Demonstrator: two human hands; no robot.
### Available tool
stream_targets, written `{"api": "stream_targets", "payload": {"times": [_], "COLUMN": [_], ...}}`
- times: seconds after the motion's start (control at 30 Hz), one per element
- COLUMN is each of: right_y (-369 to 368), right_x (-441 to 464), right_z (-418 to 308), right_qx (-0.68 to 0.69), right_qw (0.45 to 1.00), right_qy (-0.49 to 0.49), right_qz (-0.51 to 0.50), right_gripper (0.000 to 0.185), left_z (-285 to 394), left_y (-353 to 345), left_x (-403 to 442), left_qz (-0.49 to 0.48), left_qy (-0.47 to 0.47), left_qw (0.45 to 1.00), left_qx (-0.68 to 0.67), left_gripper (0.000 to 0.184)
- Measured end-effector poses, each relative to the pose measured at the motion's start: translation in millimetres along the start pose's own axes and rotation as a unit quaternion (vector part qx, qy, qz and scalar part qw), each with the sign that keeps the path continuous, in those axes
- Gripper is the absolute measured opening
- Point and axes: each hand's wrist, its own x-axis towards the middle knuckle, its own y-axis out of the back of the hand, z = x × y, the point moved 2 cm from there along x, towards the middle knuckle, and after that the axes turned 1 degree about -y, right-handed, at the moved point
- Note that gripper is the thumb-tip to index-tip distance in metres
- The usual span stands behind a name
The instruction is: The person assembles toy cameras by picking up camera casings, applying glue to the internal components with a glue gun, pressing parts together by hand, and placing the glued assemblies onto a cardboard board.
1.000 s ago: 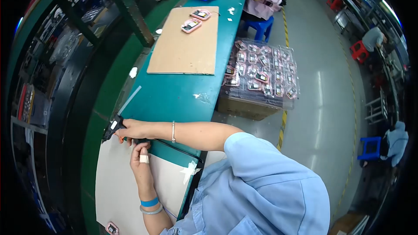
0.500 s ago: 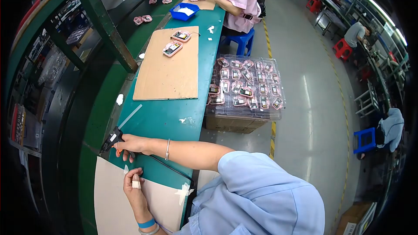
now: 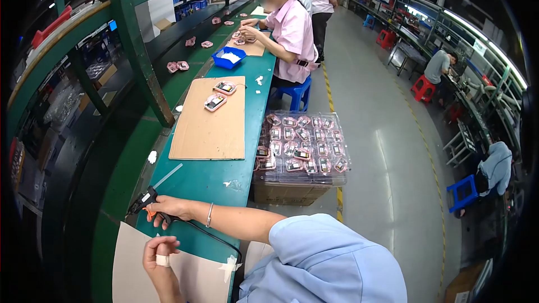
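Note:
My right hand (image 3: pixel 170 207) grips a black hot glue gun (image 3: pixel 147 197) with an orange trigger, over the green bench's far edge. A translucent glue stick (image 3: pixel 168 174) juts from the gun, and its black cord (image 3: pixel 216 235) trails back under my forearm. Nearer me, my left hand (image 3: pixel 160 253) hovers above a pale board (image 3: pixel 130 258), its fingers curled in loosely with nothing visible in them. One of its digits wears a white wrap (image 3: pixel 162 260). White tape (image 3: pixel 229 267) lies at the board's right corner.
Two pink-rimmed packs (image 3: pixel 215 102) lie on a cardboard sheet (image 3: pixel 208 134). More packs fill a clear tray (image 3: pixel 303 140) on a carton (image 3: pixel 289 193). A blue bin (image 3: pixel 229 58) stands near a pink-shirted co-worker (image 3: pixel 292 33). A green post (image 3: pixel 135 50) rises beside the bench.
The camera has tilted up, so bench and tray sit lower in view. My right hand keeps the glue gun in about the same place. My left hand shifts slightly, its fingers bent inward.

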Motion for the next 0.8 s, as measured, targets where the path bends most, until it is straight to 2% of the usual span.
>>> {"api": "stream_targets", "payload": {"times": [0.07,0.13,0.17,0.2,0.27,0.33,0.4,0.5,0.6,0.8], "right_y": [-2.7,-0.1,2.8,4.0,4.3,3.5,3.1,2.9,3.8,4.1], "right_x": [2.5,1.9,0.8,-0.4,2.2,1.8,2.1,4.6,5.4,7.6], "right_z": [1.0,0.7,1.2,-0.6,0.2,2.5,3.6,0.7,0.7,4.8], "right_qx": [0.004,0.023,0.032,0.030,0.037,0.048,0.052,0.058,0.056,0.058], "right_qw": [1.000,0.999,0.999,0.999,0.999,0.998,0.998,0.997,0.997,0.997], "right_qy": [0.003,0.009,0.010,0.009,0.011,0.009,-0.002,-0.011,-0.022,-0.020], "right_qz": [-0.009,-0.023,-0.027,-0.019,-0.024,-0.029,-0.026,-0.042,-0.048,-0.041], "right_gripper": [0.025,0.025,0.025,0.025,0.025,0.025,0.025,0.025,0.026,0.026], "left_z": [34.5,62.7,90.6,88.5,76.5,57.2,10.6,-118.7,-106.6,-63.1], "left_y": [13.3,51.6,62.7,61.1,36.9,2.0,-58.1,-211.9,-183.6,-142.8], "left_x": [3.2,10.8,-5.5,4.6,25.7,47.6,85.6,185.9,152.5,103.4], "left_qz": [-0.018,0.015,0.080,0.076,-0.040,-0.149,-0.241,-0.358,-0.366,-0.402], "left_qy": [-0.152,-0.342,-0.366,-0.363,-0.364,-0.350,-0.329,-0.297,-0.277,-0.218], "left_qw": [0.988,0.940,0.927,0.928,0.915,0.871,0.799,0.645,0.611,0.492], "left_qx": [0.031,0.006,-0.016,-0.024,-0.170,-0.311,-0.441,-0.606,-0.646,-0.741], "left_gripper": [0.016,0.024,0.033,0.033,0.039,0.046,0.054,0.066,0.062,0.051]}}
